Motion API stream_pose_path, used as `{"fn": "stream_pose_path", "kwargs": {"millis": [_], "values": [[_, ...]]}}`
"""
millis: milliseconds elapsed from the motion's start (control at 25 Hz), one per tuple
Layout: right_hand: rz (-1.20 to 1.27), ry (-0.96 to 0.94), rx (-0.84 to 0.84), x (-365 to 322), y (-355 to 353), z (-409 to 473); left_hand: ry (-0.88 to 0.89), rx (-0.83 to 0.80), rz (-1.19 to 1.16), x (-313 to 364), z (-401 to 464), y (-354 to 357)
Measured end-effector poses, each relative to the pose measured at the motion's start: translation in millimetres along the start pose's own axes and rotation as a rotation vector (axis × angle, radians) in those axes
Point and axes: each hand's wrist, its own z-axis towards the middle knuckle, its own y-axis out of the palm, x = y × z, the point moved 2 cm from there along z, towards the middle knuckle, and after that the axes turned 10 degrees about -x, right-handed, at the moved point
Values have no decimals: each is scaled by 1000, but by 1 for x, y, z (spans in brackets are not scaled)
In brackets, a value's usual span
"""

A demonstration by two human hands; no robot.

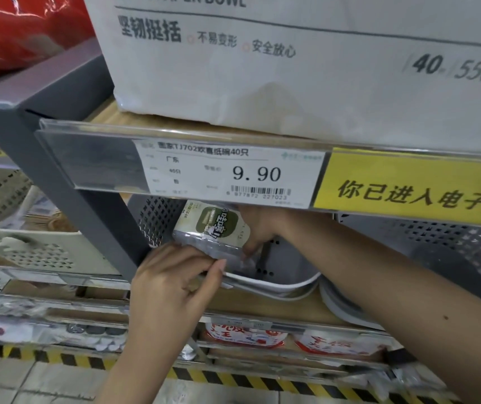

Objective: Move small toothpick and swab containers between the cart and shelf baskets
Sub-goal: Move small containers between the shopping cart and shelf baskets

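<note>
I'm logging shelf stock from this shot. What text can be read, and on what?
White box: "PAPER BOWL", "40", "550", "不易变形", "安全放心".
Price tag: "9.90", "40只", "广东"; barcode digits too small.
Yellow sign: "你已进入电子", cut off.
Green-labelled packet held by both hands: blurred.

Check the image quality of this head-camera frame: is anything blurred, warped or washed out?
Head view: the shelf edge with the white price tag bows from wide-angle distortion; the white paper-bowl carton above is slightly soft, its print smeared; the red bag at top left is motion-blurred; the left hand and right hand on the small green-labelled clear packet sit in shelf shadow, yet readable.
</note>
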Motion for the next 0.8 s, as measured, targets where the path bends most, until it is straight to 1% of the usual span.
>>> {"fn": "stream_pose_path", "kwargs": {"millis": [120,240,360,480,680,800], "values": [[-30,20,-28,-3,-7,-11,-34,-26,20,2,3,-3],[-53,97,8,-2,-13,-15,-55,-62,34,4,5,-6],[-31,170,-29,0,-11,-8,-62,-76,27,4,4,-7],[69,216,-47,1,-11,-13,-67,-90,10,6,6,-9],[286,126,-44,-6,-15,-20,-62,-137,-2,4,6,-12],[377,131,-41,1,-9,-35,-66,-176,-4,3,6,-13]]}}
